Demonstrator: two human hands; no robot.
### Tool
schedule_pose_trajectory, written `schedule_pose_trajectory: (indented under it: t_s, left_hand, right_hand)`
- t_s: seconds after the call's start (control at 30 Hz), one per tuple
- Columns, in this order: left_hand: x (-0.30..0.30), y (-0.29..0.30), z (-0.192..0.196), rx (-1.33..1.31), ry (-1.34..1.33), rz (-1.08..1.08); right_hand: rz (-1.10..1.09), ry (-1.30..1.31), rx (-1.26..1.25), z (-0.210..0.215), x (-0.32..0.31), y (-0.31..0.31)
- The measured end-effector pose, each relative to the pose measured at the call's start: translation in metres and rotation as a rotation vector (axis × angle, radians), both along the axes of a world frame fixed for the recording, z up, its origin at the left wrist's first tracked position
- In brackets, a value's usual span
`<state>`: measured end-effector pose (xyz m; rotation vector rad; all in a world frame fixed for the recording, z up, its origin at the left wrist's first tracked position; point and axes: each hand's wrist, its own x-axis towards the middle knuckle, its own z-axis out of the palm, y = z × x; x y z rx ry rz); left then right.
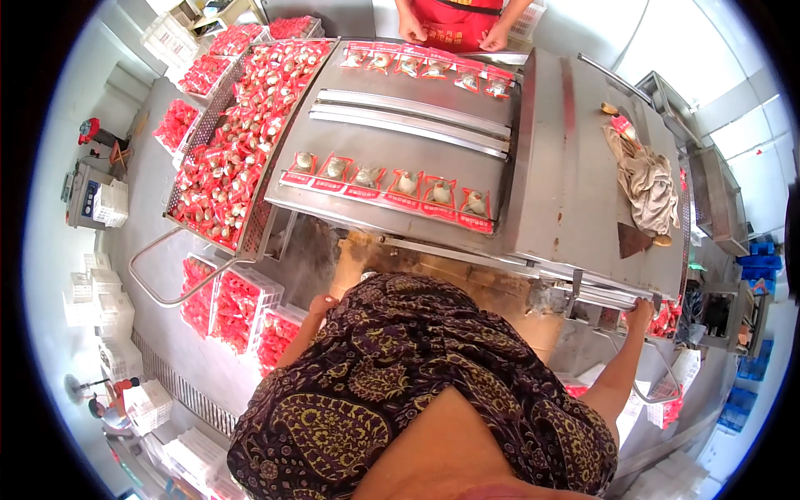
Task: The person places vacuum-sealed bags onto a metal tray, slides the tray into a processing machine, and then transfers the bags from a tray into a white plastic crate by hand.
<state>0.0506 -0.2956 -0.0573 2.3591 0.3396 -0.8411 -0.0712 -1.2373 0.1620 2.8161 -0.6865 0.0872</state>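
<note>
My right hand (640, 312) reaches out to the right and is closed around a metal bar (612, 298) along the near edge of the steel machine. Beside my patterned dress, my left hand (323, 306) hangs low with its fingers curled in and nothing visible in them. On the steel bed, a near row of red-edged clear pouches (404, 183) lies along the front, each with a roundish pale item inside. A far row of similar pouches (433, 67) lies along the back. Twin metal bars (408, 117) run between the rows.
Left of the bed stands a perforated metal tray (250, 208) heaped with red pouches. Crates of red packets (242, 304) sit on the floor below. A crumpled cloth (646, 187) lies on the steel surface at right. Across the machine, a co-worker in a red apron (454, 25) stands.
</note>
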Motion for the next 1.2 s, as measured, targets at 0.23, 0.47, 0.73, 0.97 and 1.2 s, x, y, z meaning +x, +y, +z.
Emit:
schedule_pose_trajectory:
  t_s: [0.23, 0.47, 0.73, 0.97, 1.2]
  left_hand:
    - [-0.018, 0.017, -0.007, 0.007, -0.019, 0.079]
    - [-0.019, 0.018, 0.011, -0.033, -0.057, 0.036]
    - [-0.007, 0.008, 0.024, 0.007, 0.019, -0.046]
    - [-0.005, 0.007, 0.02, 0.05, 0.003, -0.057]
    - [-0.004, -0.002, 0.024, 0.083, 0.059, -0.01]
  right_hand:
    - [-0.001, -0.002, 0.02, -0.006, -0.006, -0.009]
    - [0.016, 0.025, 0.032, -0.004, -0.005, -0.009]
    - [0.073, -0.079, 0.028, 0.024, 0.002, 0.016]
    - [0.062, -0.2, 0.017, 0.048, 0.009, 0.044]
    - [0.046, -0.249, 0.013, 0.094, 0.024, 0.09]
